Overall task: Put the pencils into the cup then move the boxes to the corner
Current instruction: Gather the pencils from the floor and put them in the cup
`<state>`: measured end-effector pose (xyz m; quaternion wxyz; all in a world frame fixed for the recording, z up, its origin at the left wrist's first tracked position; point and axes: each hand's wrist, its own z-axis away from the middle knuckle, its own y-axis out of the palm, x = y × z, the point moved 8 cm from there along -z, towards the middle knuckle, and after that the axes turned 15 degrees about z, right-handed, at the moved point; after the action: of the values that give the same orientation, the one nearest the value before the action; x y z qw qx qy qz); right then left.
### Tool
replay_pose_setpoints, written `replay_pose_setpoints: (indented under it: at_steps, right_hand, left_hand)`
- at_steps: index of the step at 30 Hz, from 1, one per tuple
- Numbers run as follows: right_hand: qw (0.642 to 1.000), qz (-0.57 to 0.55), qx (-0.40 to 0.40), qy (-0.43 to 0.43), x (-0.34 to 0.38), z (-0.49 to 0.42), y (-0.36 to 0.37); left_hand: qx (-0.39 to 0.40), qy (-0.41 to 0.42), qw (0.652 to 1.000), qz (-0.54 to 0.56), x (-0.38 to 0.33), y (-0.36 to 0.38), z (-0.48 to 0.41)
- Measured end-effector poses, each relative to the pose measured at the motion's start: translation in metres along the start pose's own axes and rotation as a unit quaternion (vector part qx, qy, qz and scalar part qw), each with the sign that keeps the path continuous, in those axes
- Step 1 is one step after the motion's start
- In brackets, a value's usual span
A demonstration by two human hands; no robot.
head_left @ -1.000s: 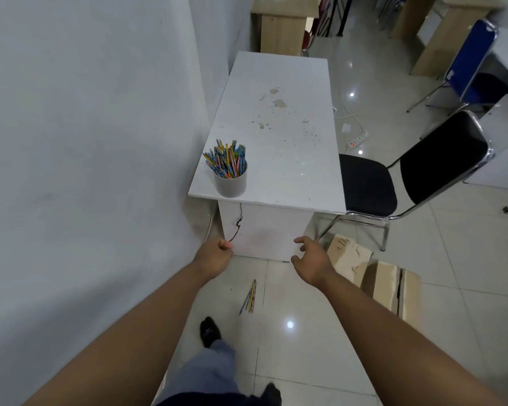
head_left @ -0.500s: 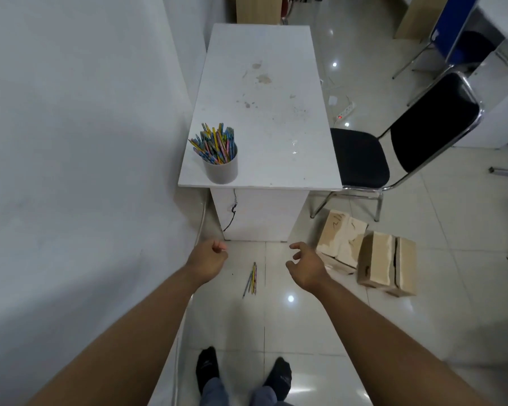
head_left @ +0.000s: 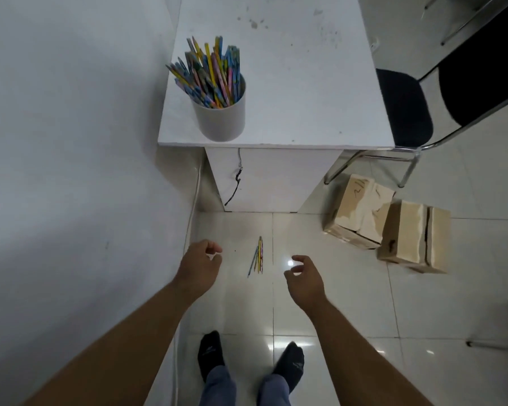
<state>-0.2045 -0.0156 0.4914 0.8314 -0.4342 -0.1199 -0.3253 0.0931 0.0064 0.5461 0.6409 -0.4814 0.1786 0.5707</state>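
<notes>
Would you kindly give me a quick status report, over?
Left hand, right hand open, empty. Loose pencils on floor between them. Boxes by chair. Path clear.

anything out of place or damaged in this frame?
Yes. A few pencils lie loose on the floor, not in the cup on the desk. Two cardboard boxes sit askew beside the chair, surfaces scuffed and peeling.

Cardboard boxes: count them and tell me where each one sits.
2. One box sits on the floor by the chair leg; the other box is right beside it, further right. Others may lie outside the view.
</notes>
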Motion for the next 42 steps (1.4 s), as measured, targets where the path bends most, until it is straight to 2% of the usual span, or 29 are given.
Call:
replay_pose_setpoints:
  at_steps: [8,17,20,23,26,28,31,35,38,42]
  right_hand:
    - [1.0,-0.005,-0.001,0.03,-0.084,-0.098,0.114]
    - [1.0,-0.008,-0.02,-0.012,-0.147,-0.226,0.237]
    - [0.998,0.035,-0.01,-0.044,-0.173,-0.28,0.28]
    - [0.992,0.103,-0.012,-0.074,-0.191,-0.322,0.304]
    - [0.978,0.185,-0.021,-0.093,-0.19,-0.356,0.312]
    - [0.969,0.215,-0.033,-0.116,-0.186,-0.382,0.316]
    - [0.956,0.24,-0.046,-0.16,-0.177,-0.414,0.316]
    - [0.931,0.295,-0.056,-0.21,-0.155,-0.45,0.308]
    - [0.921,0.328,-0.036,-0.209,-0.135,-0.464,0.3]
    - [0.93,0.33,0.021,-0.162,-0.139,-0.464,0.304]
  left_hand:
    - [0.013,-0.004,1.0,0.005,0.144,0.073,-0.071]
    - [0.026,0.044,0.998,-0.041,0.289,0.165,-0.188]
    - [0.062,0.048,0.993,-0.084,0.345,0.207,-0.231]
    - [0.142,0.054,0.979,-0.132,0.385,0.246,-0.26]
    - [0.215,0.083,0.959,-0.162,0.399,0.275,-0.28]
    - [0.225,0.122,0.948,-0.189,0.401,0.292,-0.301]
    - [0.198,0.188,0.952,-0.135,0.396,0.309,-0.329]
    - [0.139,0.234,0.961,-0.057,0.398,0.316,-0.359]
    - [0.144,0.219,0.963,-0.059,0.396,0.315,-0.371]
    - [0.104,0.131,0.984,-0.067,0.401,0.305,-0.374]
